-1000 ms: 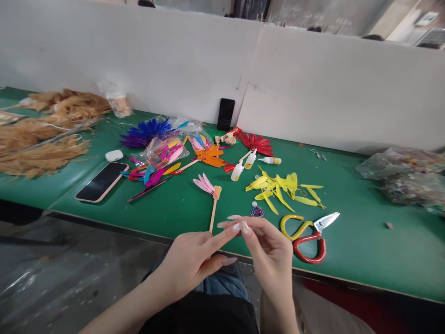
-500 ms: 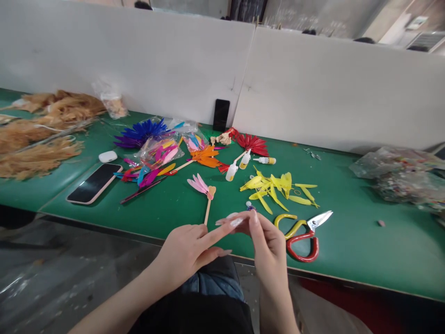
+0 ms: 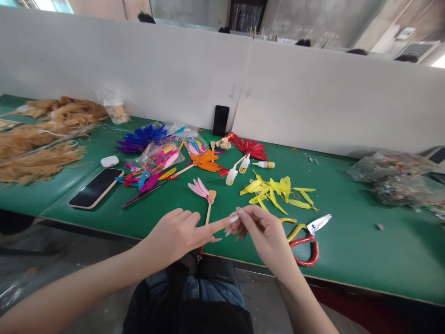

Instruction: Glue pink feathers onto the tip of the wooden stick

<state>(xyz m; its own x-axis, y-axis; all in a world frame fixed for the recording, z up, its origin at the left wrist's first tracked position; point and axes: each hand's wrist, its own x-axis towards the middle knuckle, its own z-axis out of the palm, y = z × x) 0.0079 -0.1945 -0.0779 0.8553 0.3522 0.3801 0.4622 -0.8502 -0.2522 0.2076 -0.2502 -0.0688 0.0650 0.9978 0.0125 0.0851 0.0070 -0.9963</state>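
My left hand [image 3: 181,234] hovers over the near edge of the green table [image 3: 365,250] with its forefinger stretched to the right and the other fingers loosely curled. My right hand [image 3: 262,234] pinches the tip of that forefinger; nothing nameable shows between its fingers. Just beyond my hands lies a wooden stick with pink feathers [image 3: 203,192]. Red and yellow scissors [image 3: 308,241] lie right of my right hand. A heap of yellow feathers [image 3: 276,190] lies behind them.
Small glue bottles [image 3: 237,169], orange, red and blue feather fans and bags of mixed feathers [image 3: 163,157] crowd the table's middle. A phone [image 3: 95,188] and earbud case [image 3: 109,161] lie left, tan fibre bundles [image 3: 38,139] far left, plastic bags [image 3: 399,178] right. White partitions [image 3: 313,97] stand behind.
Both hands have slid slightly left and farther over the table. My right hand's pinch now sits at the very tip of the left forefinger. The view has tilted a little.
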